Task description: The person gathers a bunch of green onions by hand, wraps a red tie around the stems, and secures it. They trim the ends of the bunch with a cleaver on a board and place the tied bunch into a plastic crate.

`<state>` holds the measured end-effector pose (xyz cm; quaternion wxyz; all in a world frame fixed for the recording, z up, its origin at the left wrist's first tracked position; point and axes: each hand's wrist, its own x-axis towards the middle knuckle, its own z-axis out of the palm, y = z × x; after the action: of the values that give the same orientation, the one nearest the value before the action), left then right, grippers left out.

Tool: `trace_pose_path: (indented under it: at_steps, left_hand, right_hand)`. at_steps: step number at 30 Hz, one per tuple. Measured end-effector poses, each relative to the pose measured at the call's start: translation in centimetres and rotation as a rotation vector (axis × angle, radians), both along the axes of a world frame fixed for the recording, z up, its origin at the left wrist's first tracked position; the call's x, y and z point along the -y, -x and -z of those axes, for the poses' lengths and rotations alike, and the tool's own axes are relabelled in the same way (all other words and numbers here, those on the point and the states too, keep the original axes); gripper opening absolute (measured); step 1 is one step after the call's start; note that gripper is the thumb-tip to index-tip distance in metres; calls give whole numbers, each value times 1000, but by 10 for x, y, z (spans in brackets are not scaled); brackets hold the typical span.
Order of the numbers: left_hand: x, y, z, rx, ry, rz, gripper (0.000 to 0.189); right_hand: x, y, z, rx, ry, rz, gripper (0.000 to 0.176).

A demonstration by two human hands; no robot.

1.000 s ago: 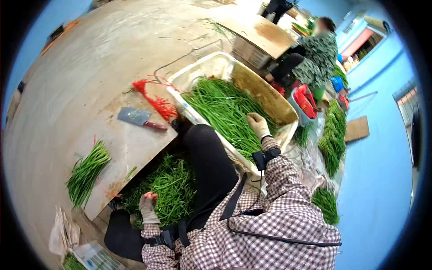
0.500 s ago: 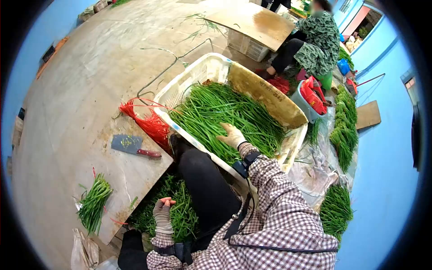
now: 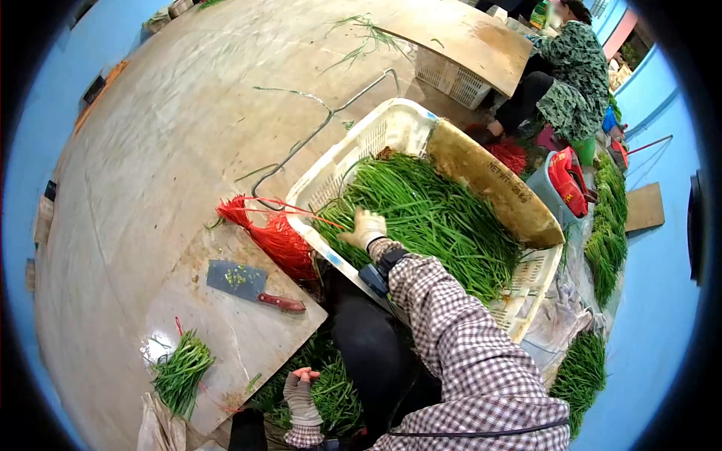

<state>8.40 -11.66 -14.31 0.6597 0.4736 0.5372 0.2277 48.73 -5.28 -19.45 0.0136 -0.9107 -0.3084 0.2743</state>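
My right hand (image 3: 365, 228), in a pale glove, reaches over a white plastic crate (image 3: 331, 167) full of long green chives (image 3: 444, 218). Its fingers are apart, close over the chives near the crate's left rim, right beside the end of a red tie strand. That strand crosses the rim from a bundle of red ties (image 3: 282, 242) on the board's corner. Low in the view, my left hand (image 3: 302, 391), in a grey fingerless glove, is closed with fingers curled and nothing showing in them. It is above loose greens (image 3: 337, 387) beside my leg.
A cleaver (image 3: 239, 279) with a red-brown handle and a tied chive bunch (image 3: 183, 373) lie on the board (image 3: 226, 331). A bent metal rod (image 3: 329, 113) is behind the crate. At right are a bucket (image 3: 549, 194) and chive piles (image 3: 608, 225). Another person (image 3: 575, 75) sits at a low table (image 3: 459, 37).
My right hand has moved left across the chives toward the crate's left rim and the red strand. The left hand stays low and curled. The whole view has shifted.
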Motion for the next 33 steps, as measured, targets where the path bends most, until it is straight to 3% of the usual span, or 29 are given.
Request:
trace_pose_path:
  at_steps: [2,4,5,10,12,14,15,17,20,22,24,26,27,30,32,33]
  left_hand:
    - [-3,-6,8,33,42,-17,18]
    - [-1,-14,10,81,42,-17,17]
    - [-2,-22,2,72,78,-5,15]
    - [-29,-64,-19,-31,-177,212,9]
    - [-64,-83,-8,0,-321,269,20]
    - [-107,-123,-22,270,-194,262,27]
    - [-135,-142,10,191,-350,208,34]
    - [-182,-180,11,306,-272,157,53]
    - [-228,-222,-12,553,236,-126,79]
    - [-255,-238,4,670,261,-186,86]
    - [-276,-238,11,911,334,-167,67]
    - [-280,-228,5,989,349,-317,43]
    - [-304,-214,45,896,126,-112,34]
    - [-300,-187,34,926,395,-68,25]
    - [-276,-173,-1,395,168,-124,28]
    - [-285,-155,24,189,-29,-35,34]
  right_hand:
    - [-4,9,-3,51,-52,-216,96]
    - [-5,5,-1,291,-131,-97,90]
    - [-4,-1,7,291,-167,-65,90]
    - [-9,-9,18,-1,-38,-146,89]
    - [-14,-12,12,-54,-13,-137,81]
    - [-18,-14,10,140,36,-276,78]
    - [-20,-13,13,175,12,-265,77]
    - [-26,-12,16,42,38,-196,88]
    - [-24,-11,14,-116,28,-89,103]
    - [-22,-10,13,-121,-63,-41,110]
    - [-25,-10,21,-32,1,-118,114]
    - [-23,-7,32,64,22,-202,114]
    - [-21,-5,33,69,-20,-195,111]
    - [-27,-4,15,14,35,-242,108]
    - [-31,-5,14,5,8,-315,98]
    - [-36,-9,13,-37,39,-308,95]
